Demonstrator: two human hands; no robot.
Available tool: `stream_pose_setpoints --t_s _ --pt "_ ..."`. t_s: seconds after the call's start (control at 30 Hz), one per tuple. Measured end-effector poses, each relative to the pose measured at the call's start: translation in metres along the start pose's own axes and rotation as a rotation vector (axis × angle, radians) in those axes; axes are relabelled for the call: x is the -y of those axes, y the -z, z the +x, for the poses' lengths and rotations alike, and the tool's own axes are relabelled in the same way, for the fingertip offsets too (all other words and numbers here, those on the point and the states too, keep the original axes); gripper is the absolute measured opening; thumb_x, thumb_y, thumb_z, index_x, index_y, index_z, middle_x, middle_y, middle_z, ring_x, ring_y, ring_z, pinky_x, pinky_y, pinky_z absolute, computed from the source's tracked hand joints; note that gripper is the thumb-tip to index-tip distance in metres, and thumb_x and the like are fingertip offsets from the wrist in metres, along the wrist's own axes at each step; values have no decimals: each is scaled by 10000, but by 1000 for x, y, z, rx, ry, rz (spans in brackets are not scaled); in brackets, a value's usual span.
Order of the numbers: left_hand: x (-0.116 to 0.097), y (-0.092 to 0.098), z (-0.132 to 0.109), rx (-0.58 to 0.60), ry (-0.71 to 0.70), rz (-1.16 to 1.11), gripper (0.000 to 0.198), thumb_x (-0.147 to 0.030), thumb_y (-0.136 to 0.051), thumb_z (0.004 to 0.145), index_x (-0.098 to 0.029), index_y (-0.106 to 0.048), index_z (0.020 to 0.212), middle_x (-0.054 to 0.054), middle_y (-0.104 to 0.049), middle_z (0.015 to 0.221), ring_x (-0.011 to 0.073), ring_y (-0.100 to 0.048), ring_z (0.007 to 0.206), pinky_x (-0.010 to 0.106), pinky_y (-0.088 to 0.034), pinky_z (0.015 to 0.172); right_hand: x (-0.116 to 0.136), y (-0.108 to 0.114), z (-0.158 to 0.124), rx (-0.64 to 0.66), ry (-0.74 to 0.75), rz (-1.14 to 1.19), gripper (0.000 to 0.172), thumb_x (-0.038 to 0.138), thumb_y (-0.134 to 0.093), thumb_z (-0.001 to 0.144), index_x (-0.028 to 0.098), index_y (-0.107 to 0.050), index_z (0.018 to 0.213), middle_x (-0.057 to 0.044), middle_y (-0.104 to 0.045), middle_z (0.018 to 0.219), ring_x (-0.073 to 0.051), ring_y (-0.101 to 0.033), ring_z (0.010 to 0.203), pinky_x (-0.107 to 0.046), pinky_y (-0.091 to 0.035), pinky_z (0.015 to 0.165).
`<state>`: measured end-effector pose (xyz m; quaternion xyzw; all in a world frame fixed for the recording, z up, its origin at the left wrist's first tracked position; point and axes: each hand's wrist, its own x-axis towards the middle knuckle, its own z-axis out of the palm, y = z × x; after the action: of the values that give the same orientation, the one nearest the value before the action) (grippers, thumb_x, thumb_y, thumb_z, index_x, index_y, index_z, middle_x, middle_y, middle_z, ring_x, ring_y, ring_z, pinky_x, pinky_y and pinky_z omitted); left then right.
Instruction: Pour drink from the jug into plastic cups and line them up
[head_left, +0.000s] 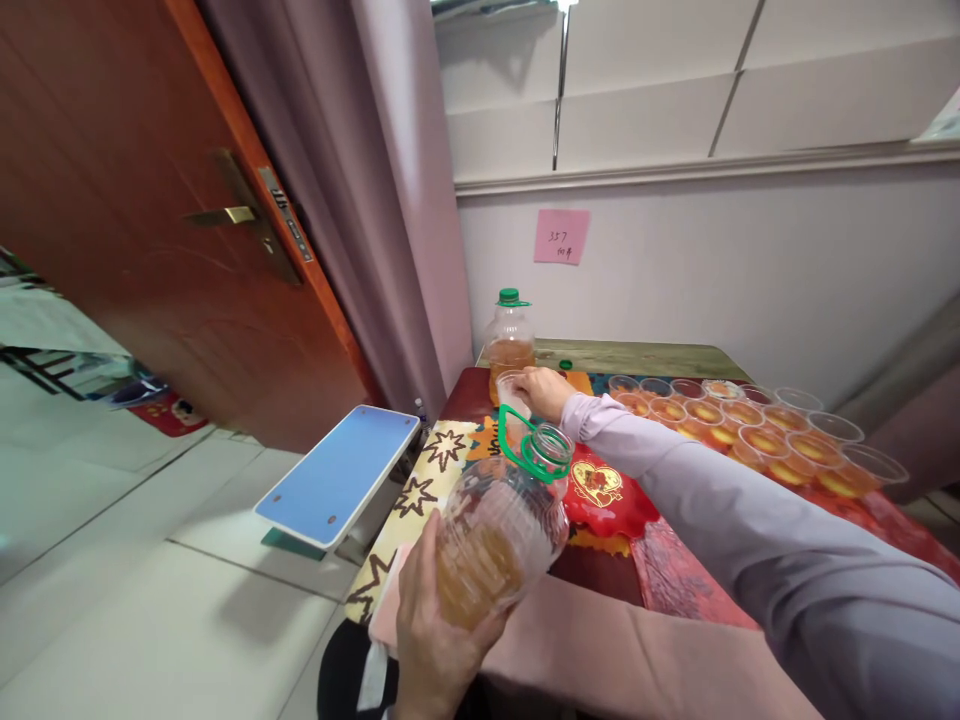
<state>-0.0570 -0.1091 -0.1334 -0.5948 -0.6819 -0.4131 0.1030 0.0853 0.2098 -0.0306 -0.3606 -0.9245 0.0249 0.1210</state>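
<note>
My left hand (431, 625) grips a large clear plastic jug (499, 525) from below. The jug is open, has a green handle ring at its neck and holds amber liquid; it is tilted with its mouth pointing toward the table. My right hand (544, 390) reaches forward in a lilac sleeve and is closed on a small clear plastic cup (511, 392) near the table's far left corner. A second jug (510, 340) with a green cap and amber liquid stands upright just behind that cup.
Several clear cups (757, 430) holding amber liquid stand in rows on the patterned red tablecloth (611, 500). A blue-topped stool (337, 475) sits left of the table. A brown door (150, 220) and a curtain (390, 200) are to the left, with a pink note (561, 236) on the wall.
</note>
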Motion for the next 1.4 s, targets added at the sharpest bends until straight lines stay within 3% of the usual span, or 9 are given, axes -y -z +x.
stream_pose_setpoints --t_s 0.23,0.37,0.57,0.67,0.8,0.93,1.1,1.27,1.4 --pt "-4 -4 0 -58 56 -64 1105 -742 -787 761 -168 -412 1628 225 -649 1483 379 -687 1297 512 -602 1039 -7 -7 3 -130 -55 36 53 210 -744 935 180 -787 923 -87 -774 974 -210 -708 888 -285 -500 811" --pt "-5 -2 2 -17 94 -86 1106 -745 -790 753 -175 -411 1622 221 -637 1499 386 -661 1338 529 -579 1082 -8 16 -3 -241 -68 91 91 262 -724 969 190 -777 985 -66 -741 974 -198 -679 897 -287 -500 830" --pt "-7 1 3 -31 88 -72 1104 -758 -780 758 -169 -413 1616 222 -630 1504 397 -649 1355 541 -566 1106 -29 63 -75 -548 25 132 180 360 -657 1030 211 -743 979 -51 -692 959 -194 -640 848 -323 -501 838" --pt "-9 3 6 12 147 -97 1093 -758 -779 756 -177 -423 1611 213 -632 1507 400 -644 1365 541 -547 1140 -44 37 -136 -432 -16 117 202 372 -621 1050 225 -721 951 -60 -690 968 -195 -641 820 -314 -501 780" --pt "-13 4 12 64 186 -85 1082 -745 -776 765 -143 -436 1598 214 -621 1520 403 -627 1381 537 -518 1174 -60 -28 -196 -191 -109 165 181 308 -622 1037 214 -702 905 -74 -704 951 -207 -674 814 -304 -504 729" --pt "-17 -2 16 7 134 -68 1115 -770 -795 725 -119 -471 1571 247 -631 1492 402 -636 1367 532 -521 1160 -67 -63 -211 -143 -140 199 152 281 -610 1047 207 -707 955 -89 -732 1032 -217 -704 880 -308 -521 775" --pt "-16 -6 16 -1 72 -11 1090 -762 -783 750 -142 -459 1587 237 -634 1497 385 -645 1363 519 -533 1149 -67 -71 -206 -130 -132 178 138 256 -624 1041 186 -735 996 -103 -758 1064 -219 -731 879 -308 -543 759" --pt "-14 -7 16 -26 41 15 1062 -733 -778 779 -163 -438 1607 226 -629 1512 376 -658 1353 516 -553 1133 -64 -57 -215 -380 -121 243 423 392 -725 990 202 -683 1366 -156 -732 1327 -221 -744 844 -351 -599 764" --pt "-19 -7 19 -3 43 36 1062 -724 -783 780 -172 -429 1616 222 -625 1520 386 -647 1370 534 -540 1152 -28 -50 -224 -722 -285 650 499 542 -713 983 210 -660 1351 -110 -775 1113 -152 -650 618 -328 -606 657"
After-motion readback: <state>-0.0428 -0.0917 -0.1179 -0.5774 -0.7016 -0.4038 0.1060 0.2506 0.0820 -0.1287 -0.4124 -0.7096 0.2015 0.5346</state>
